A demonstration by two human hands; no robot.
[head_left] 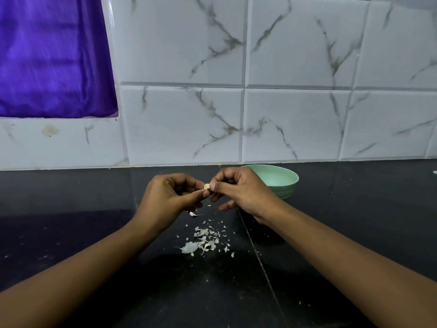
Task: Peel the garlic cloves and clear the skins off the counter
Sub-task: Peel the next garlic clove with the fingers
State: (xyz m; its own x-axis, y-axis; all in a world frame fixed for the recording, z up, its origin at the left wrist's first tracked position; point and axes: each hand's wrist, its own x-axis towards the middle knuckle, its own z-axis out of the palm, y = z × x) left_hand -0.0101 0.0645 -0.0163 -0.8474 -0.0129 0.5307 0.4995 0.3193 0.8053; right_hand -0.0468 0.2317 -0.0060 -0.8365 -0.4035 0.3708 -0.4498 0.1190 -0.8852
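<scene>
The garlic clove (207, 186) is held up between both hands, above the dark counter (71, 233). The left hand (165, 197) pinches it from the left with thumb and forefinger. The right hand (238, 189) meets it from the right, fingers curled and thumb tip against it (the clove is too small to judge its long axis). The green bowl (281, 179) stands just behind the right hand, so that hand is nearer for a drop. The loose skins (205, 240) lie scattered on the counter below, towards the person.
</scene>
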